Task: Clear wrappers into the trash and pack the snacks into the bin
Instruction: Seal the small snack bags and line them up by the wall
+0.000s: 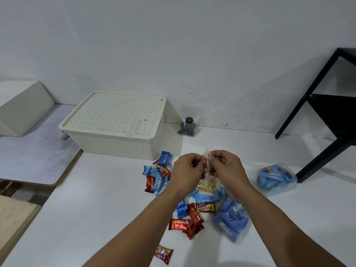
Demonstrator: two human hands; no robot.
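Nearest lies a lone red snack bar (163, 254) on the white table (92, 209). Beyond it, a clear peanut bag (207, 182) is pinched at its top between the left hand (187, 170) and right hand (226, 168), hanging below the fingers. Farthest stands the lidded white bin (115, 124).

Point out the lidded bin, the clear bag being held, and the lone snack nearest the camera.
lidded bin (115, 112), head view, middle of its perforated lid
clear bag (207, 185), head view, lower part holding pale snacks
lone snack (163, 254), head view, wrapper's middle
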